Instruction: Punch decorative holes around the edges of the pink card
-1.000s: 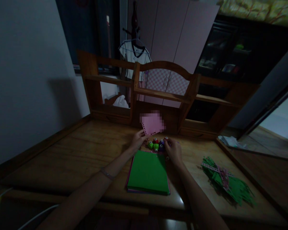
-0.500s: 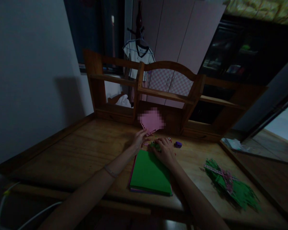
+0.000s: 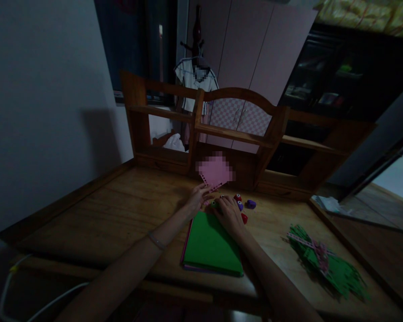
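Note:
My left hand [image 3: 199,197] pinches the lower edge of a pink sheet [image 3: 216,171], which is held upright and has small holes along two edges. My right hand [image 3: 230,212] is bent over several small punch-like objects behind the paper stack; whether it grips one is hidden. Near its fingers are a red one [image 3: 237,197] and another red one [image 3: 244,218]. A purple one [image 3: 251,204] lies farther right. The green-topped stack of paper [image 3: 212,246] lies between my forearms.
At the right of the wooden desk [image 3: 121,201] lies a pile of cut green paper [image 3: 342,273] with pink strips across it. A wooden shelf unit [image 3: 235,134] stands along the back edge. A white cable [image 3: 5,286] hangs at the lower left.
My right hand has shifted slightly off the small objects, so more red and purple ones show. The green one under it is more covered. The pink sheet stays in my left hand.

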The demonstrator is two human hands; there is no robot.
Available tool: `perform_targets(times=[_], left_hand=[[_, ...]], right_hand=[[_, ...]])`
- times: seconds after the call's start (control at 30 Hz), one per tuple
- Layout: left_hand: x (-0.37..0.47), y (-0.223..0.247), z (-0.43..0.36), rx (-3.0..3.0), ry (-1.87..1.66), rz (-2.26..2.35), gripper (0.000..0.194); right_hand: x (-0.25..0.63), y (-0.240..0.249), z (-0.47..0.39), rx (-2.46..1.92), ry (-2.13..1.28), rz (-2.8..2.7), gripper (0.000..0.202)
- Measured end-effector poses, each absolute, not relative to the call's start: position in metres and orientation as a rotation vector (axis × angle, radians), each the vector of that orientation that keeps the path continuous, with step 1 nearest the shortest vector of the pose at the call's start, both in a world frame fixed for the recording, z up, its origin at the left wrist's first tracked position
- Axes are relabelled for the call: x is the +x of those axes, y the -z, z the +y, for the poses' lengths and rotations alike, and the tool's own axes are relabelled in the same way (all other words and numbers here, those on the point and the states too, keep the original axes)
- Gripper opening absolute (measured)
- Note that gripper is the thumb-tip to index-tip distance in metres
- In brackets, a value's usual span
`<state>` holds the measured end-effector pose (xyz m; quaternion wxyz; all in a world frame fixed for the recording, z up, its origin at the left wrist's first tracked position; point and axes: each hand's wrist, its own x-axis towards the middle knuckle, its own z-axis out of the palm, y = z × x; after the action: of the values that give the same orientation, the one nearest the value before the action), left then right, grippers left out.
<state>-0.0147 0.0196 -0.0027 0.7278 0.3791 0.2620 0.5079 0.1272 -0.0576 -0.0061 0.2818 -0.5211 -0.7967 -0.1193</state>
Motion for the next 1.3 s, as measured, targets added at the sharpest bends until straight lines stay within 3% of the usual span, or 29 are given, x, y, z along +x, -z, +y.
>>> perform_targets(times=[0.17,0.5,0.93,1.3], left_hand=[[-0.014,0.002,0.020,0.885,-1.174,0.547,0.038],[-0.012,0.002,0.021,1.050,-1.260,0.612,0.039],[-0.008,-0.001,0.009,1.330,-1.317,0.937,0.041],[-0.006,-0.004,0.004,1.619,-1.414,0.998,0.045]], right_hand=[[0.128,-0.003,-0.062,-1.360,0.219,-1.963,0.019],[0.145,-0.018,-0.066,-1.208,-0.426,-1.344,0.038],[0.142,-0.009,-0.061,-1.305,-0.125,-1.516,0.035],[0.142,-0.010,-0.061,-1.237,-0.096,-1.525,0.029]])
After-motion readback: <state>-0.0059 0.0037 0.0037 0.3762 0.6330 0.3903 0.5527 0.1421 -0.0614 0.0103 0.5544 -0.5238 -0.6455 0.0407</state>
